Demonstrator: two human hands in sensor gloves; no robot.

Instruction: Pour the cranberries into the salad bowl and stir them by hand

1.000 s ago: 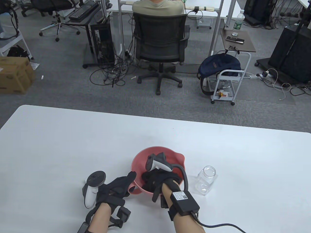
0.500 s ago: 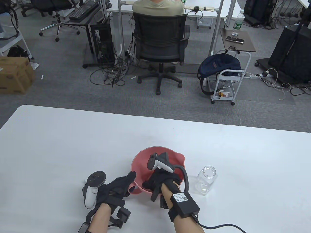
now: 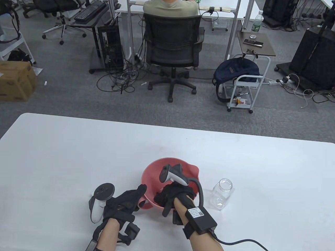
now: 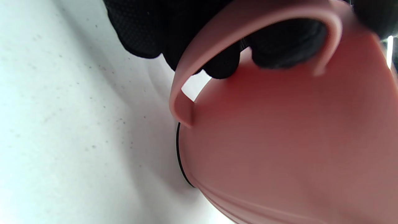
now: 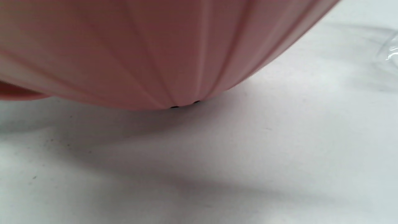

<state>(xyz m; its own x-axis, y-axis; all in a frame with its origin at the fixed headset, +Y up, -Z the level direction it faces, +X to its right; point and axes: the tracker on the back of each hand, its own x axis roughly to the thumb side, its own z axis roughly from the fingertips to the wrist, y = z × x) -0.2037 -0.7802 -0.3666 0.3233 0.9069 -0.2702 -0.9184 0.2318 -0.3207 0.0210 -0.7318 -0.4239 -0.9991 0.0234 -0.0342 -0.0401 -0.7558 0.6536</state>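
The pink salad bowl (image 3: 170, 163) stands on the white table near the front edge. My left hand (image 3: 140, 194) grips its handle (image 4: 248, 18) at the bowl's left side, thumb on the rim, fingers (image 4: 224, 62) curled through the loop. My right hand (image 3: 167, 194) reaches down inside the bowl, with the tracker above it. Its fingers are hidden by the hand and the bowl wall, and its thumb hangs over the near rim. The cranberries are out of sight under the hand. The right wrist view shows only the bowl's outer wall (image 5: 155, 46) from below.
A clear, empty jar (image 3: 222, 194) without a lid stands just right of the bowl, its edge also in the right wrist view (image 5: 388, 53). The white table (image 3: 78, 157) stretches left, right and beyond the bowl. Behind it are an office chair, desks and a person sitting.
My right hand has shifted slightly to the right inside the bowl, its tracker moving with it. The left hand, bowl and jar have stayed put.
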